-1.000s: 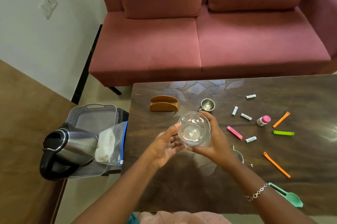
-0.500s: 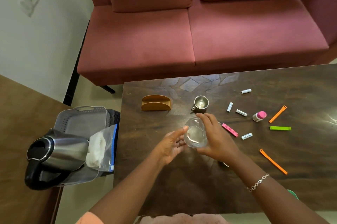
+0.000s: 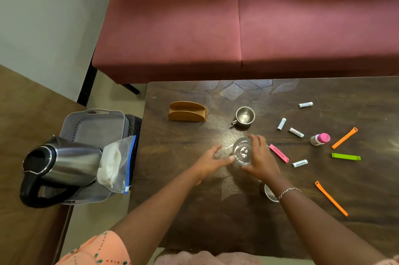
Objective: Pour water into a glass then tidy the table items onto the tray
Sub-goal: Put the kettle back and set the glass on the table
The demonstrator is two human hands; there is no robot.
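A clear glass (image 3: 243,151) stands upright on the dark wooden table (image 3: 194,200). My right hand (image 3: 260,156) wraps around its right side and grips it. My left hand (image 3: 212,161) is just left of the glass, fingers spread, with a fingertip touching its lower side. A steel kettle (image 3: 62,163) with a black handle sits on the grey tray (image 3: 95,126) at the left, off the table. A plastic bag (image 3: 116,161) with white contents leans in the tray beside the kettle.
On the table lie a wooden holder (image 3: 186,111), a small steel cup (image 3: 245,115), several white tubes (image 3: 296,132), a pink-capped bottle (image 3: 320,139), pink (image 3: 279,153), green (image 3: 345,156) and orange clips (image 3: 331,198). A second steel cup (image 3: 267,192) is partly hidden under my right wrist. A red sofa (image 3: 237,27) stands behind.
The glass, held raised and tilted toward me a second ago, has come down upright on the table. My left hand has loosened from it. The view shifted downward.
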